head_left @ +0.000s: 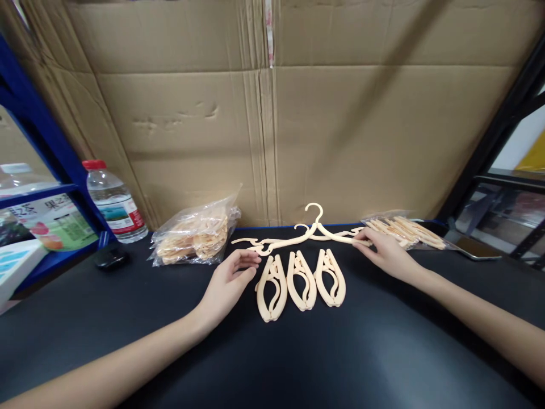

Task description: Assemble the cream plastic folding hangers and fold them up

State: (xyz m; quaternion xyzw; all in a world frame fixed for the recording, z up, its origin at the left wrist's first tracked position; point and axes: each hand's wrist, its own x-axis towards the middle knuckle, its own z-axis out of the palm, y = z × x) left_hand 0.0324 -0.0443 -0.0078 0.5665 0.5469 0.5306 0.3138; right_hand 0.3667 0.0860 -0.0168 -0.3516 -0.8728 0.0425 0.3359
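Three folded cream plastic hangers [299, 278] lie side by side on the black table [272, 352]. Behind them an unfolded cream hanger [313, 230] lies spread out, its hook pointing to the back. My left hand [230, 281] rests next to the hanger's left arm, fingers stretched and loosely apart, fingertips near its end. My right hand [383, 253] reaches to the hanger's right arm, its fingers pinched on the tip.
A plastic bag of folded hangers [193, 238] lies at the left, another bag of hanger parts [404, 230] at the right. A water bottle [113, 201], a small black object [110, 258], a phone [477, 247], a cardboard wall [272, 113] and blue shelving [42, 147] surround the table.
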